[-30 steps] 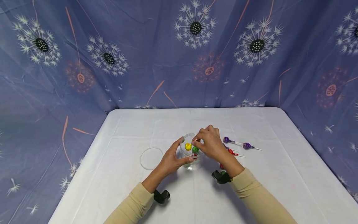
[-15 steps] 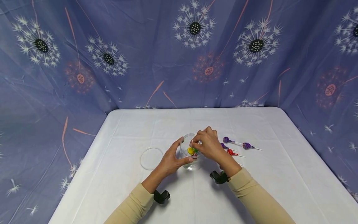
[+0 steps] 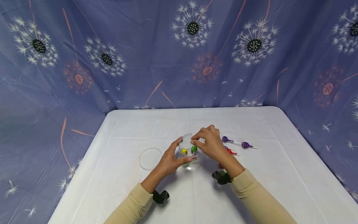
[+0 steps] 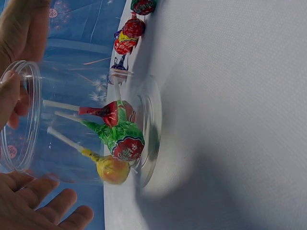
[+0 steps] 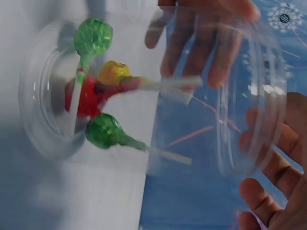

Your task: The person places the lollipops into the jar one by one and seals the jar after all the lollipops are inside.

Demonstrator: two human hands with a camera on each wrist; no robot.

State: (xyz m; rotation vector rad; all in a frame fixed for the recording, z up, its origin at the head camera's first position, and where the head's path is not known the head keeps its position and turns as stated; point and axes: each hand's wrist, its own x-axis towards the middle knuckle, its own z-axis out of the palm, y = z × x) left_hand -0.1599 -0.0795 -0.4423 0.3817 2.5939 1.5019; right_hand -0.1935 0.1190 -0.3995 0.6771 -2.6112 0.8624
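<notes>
My left hand (image 3: pixel 171 160) holds a clear plastic jar (image 3: pixel 191 166) near its rim, thumb on the near side and fingers around the far side. Inside, low down, lie several wrapped lollipops: a yellow one (image 4: pixel 112 168), a green one (image 4: pixel 127 143), a red one (image 4: pixel 113 113) and another green lollipop (image 5: pixel 93 37). Most of their sticks point up toward the mouth. My right hand (image 3: pixel 211 143) is at the jar's open mouth with its fingers loosely bent at the rim. In the right wrist view the stick ends lie apart from its fingertips.
Left of the jar, a clear round lid (image 3: pixel 151 148) lies on the white-covered table (image 3: pixel 134 124). To the right are loose lollipops: purple ones (image 3: pixel 245 145), a red one (image 3: pixel 230 151) and others partly behind my right forearm. A blue dandelion-print curtain (image 3: pixel 156 62) surrounds the table.
My right hand dipped toward the jar's mouth, then rose slightly to the rim. The yellow lollipop went from near the mouth to lower in the jar. My left hand stays on the jar.
</notes>
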